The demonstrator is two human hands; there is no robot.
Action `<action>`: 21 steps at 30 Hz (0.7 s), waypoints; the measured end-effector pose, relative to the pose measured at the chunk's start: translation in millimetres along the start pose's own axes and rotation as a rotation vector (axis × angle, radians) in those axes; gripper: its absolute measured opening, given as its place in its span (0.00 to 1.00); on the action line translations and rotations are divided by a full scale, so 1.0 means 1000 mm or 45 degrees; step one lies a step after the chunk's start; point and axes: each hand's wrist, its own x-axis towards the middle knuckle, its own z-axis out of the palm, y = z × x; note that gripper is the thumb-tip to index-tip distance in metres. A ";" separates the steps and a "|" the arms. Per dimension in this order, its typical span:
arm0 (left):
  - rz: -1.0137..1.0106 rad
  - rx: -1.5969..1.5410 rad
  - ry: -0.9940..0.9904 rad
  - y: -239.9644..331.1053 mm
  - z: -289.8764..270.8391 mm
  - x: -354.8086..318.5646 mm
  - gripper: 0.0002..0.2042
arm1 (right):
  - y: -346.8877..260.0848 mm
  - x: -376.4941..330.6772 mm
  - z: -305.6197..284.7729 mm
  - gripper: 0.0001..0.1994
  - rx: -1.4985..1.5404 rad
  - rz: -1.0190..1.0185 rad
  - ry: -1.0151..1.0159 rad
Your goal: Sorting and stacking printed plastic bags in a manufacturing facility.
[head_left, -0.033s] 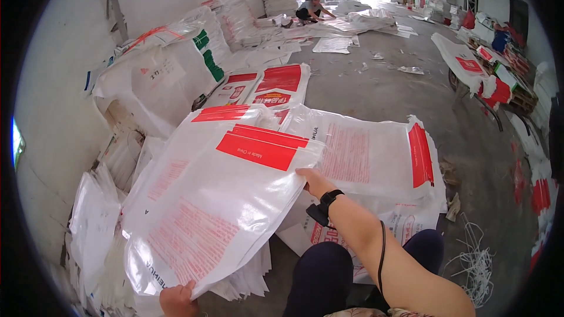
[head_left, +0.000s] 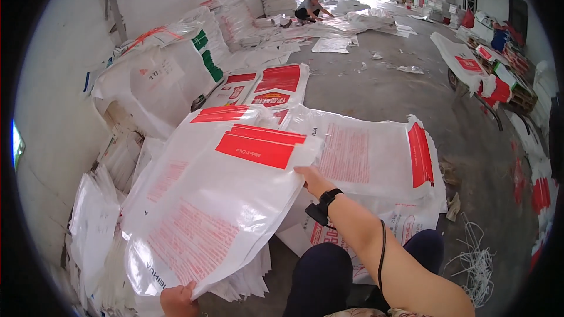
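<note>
Meanwhile both hands gripped the white red-printed woven sack (head_left: 217, 199), left hand (head_left: 179, 301) pinching its near corner, right hand (head_left: 311, 179) clutching the far edge, above the sack pile (head_left: 247, 282).

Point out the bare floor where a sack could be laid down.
Bare concrete floor lies open beyond the flat sack, between the two red-panelled sacks and the loaded cart. It is crowded left of the lifted sack held by the left hand and right hand: stacks line the wall.
</note>
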 end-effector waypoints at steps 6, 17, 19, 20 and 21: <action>0.156 -0.072 0.289 -0.013 0.034 0.033 0.14 | -0.073 -0.017 0.029 0.17 -0.449 -0.213 0.100; -0.258 0.391 0.522 -0.143 0.138 0.207 0.08 | -0.095 -0.049 0.051 0.16 -0.050 -0.350 -0.017; -0.415 0.389 0.543 -0.165 0.145 0.221 0.11 | -0.078 -0.062 0.080 0.16 -0.044 -0.253 -0.087; -0.863 0.106 0.673 -0.169 0.151 0.230 0.17 | -0.056 -0.056 0.093 0.16 -0.197 -0.291 -0.098; -1.306 -0.194 0.779 -0.168 0.158 0.234 0.25 | -0.034 -0.049 0.100 0.16 -0.348 -0.321 -0.109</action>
